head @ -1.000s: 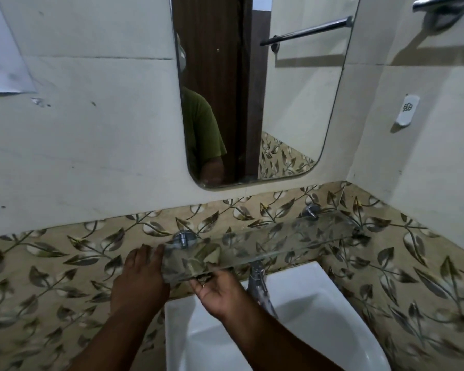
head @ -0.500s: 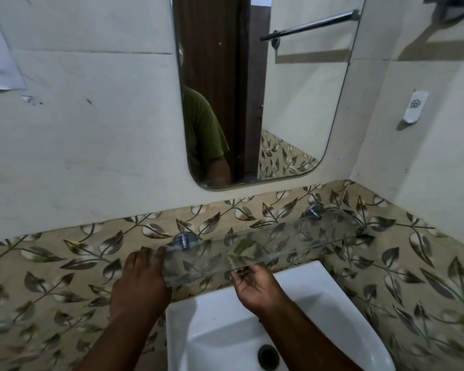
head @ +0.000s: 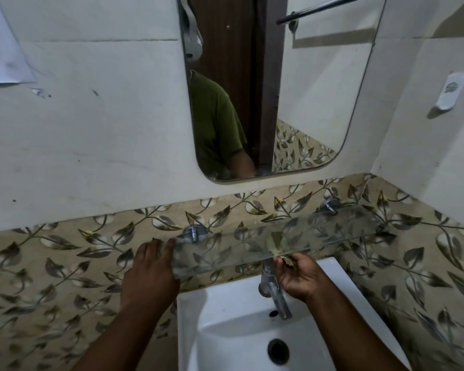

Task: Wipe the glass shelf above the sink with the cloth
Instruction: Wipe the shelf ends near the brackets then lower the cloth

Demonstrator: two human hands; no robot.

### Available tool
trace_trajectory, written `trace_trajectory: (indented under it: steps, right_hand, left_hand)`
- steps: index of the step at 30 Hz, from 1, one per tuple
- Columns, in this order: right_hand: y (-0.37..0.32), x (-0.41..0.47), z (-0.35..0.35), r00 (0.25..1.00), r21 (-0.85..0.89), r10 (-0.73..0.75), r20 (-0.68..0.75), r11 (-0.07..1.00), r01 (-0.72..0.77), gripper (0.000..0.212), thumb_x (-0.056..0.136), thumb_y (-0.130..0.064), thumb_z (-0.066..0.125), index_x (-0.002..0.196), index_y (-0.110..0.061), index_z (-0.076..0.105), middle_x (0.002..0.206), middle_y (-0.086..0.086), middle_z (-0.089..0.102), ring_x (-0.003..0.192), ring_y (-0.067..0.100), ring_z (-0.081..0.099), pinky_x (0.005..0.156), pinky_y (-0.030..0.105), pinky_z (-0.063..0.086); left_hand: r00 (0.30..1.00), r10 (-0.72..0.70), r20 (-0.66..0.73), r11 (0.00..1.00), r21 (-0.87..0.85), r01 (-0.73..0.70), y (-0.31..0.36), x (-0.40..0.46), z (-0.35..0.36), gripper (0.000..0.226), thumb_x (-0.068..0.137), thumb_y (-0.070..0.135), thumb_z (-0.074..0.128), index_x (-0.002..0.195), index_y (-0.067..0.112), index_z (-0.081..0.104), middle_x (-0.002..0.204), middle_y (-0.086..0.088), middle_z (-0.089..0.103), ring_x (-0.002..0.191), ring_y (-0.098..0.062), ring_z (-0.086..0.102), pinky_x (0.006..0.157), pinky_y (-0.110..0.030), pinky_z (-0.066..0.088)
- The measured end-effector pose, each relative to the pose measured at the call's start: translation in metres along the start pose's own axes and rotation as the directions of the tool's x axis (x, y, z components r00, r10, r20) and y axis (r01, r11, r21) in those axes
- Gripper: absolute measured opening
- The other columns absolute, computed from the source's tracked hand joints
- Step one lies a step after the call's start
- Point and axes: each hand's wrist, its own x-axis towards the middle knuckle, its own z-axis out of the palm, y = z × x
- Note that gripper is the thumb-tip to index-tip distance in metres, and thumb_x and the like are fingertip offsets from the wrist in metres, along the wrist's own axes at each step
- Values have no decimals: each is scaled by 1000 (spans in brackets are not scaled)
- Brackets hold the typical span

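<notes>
The clear glass shelf (head: 332,231) hangs on two chrome brackets over the white sink (head: 225,311). My left hand (head: 150,269) clasps the shelf's left end, fingers pointing up along the edge. Further right, near the middle of the front edge, my right hand (head: 298,277) pinches a small olive-brown cloth (head: 276,243). The cloth folds over that edge and shows partly through the glass. Most of it is hidden by the glass and my fingers.
A chrome tap (head: 275,295) stands just below my right hand, over the basin and its drain (head: 278,350). A mirror (head: 279,89) hangs above the shelf. The side wall with a white holder (head: 452,91) closes in on the right.
My right hand has slid the cloth rightward along the shelf's front edge, from near the left end to about the middle. My left hand has stayed on the left end.
</notes>
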Motion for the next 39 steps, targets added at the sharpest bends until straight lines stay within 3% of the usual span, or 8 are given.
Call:
trace_trajectory:
  steps: [3, 6, 14, 21, 29, 35, 37, 39]
  right_hand:
    - [-4, 1, -17, 992, -48, 66, 107, 997, -61, 45, 46, 18, 86, 86, 16, 64, 65, 24, 65, 45, 27, 66, 36, 27, 54]
    - [-33, -4, -51, 971, 113, 57, 231, 990, -85, 74, 18, 26, 88, 88, 15, 66, 74, 22, 63, 49, 26, 65, 38, 26, 55]
    - [-71, 14, -39, 970, 79, 28, 240, 996, -48, 67, 30, 19, 90, 90, 4, 65, 70, 13, 61, 47, 19, 57, 34, 23, 48]
    - [-92, -6, -82, 875, -12, 282, 393, 953, -301, 47, 47, 13, 89, 87, 12, 66, 77, 17, 64, 48, 22, 58, 37, 24, 47]
    - [-76, -52, -128, 943, -32, 75, 323, 997, -68, 68, 28, -6, 94, 93, 7, 77, 86, 19, 70, 59, 29, 60, 45, 33, 50]
    - [-31, -30, -136, 997, -141, 6, 71, 990, 4, 16, 80, -9, 72, 93, -4, 80, 84, 15, 66, 59, 24, 54, 50, 31, 50]
    - [-34, -17, -145, 974, -493, -221, -51, 854, 168, 6, 91, -11, 67, 88, -6, 69, 70, 14, 53, 47, 19, 42, 45, 27, 38]
    - [-48, -6, -153, 864, -870, -504, 4, 425, 251, 19, 92, -12, 68, 77, -2, 65, 59, 15, 56, 43, 19, 46, 48, 28, 39]
  left_hand:
    - [1000, 5, -18, 1000, 4, -5, -1, 0, 1, 90, 65, 35, 70, 149, 24, 40, 141, -15, 51, 132, -38, 44, 95, -51, 52]
    - [1000, 2, -19, 1000, 11, -2, -2, 2, 4, 88, 66, 33, 68, 149, 22, 41, 142, -17, 50, 133, -40, 44, 97, -53, 52]
    - [1000, 3, -21, 999, 47, -2, -2, 1, 3, 89, 72, 34, 72, 152, 23, 35, 144, -17, 47, 134, -39, 42, 101, -52, 49]
    - [999, -32, -19, 999, 37, 33, 4, 1, 0, 86, 74, 42, 68, 151, 26, 35, 146, -14, 46, 134, -38, 44, 100, -52, 50]
    - [998, -64, -20, 998, 17, 65, 10, -3, -3, 92, 69, 36, 76, 152, 25, 37, 150, -15, 45, 138, -38, 41, 108, -52, 45]
    - [997, -72, -35, 997, 7, 72, 11, -5, -5, 92, 68, 37, 79, 150, 26, 39, 147, -15, 47, 136, -38, 44, 103, -53, 48]
    - [997, -64, -40, 998, 12, 64, 13, -4, -6, 93, 67, 38, 81, 150, 25, 40, 147, -15, 48, 135, -39, 45, 103, -54, 48]
    - [998, -56, -41, 998, 12, 57, 14, -3, -6, 94, 66, 37, 82, 150, 23, 41, 145, -16, 49, 134, -40, 46, 103, -54, 48]
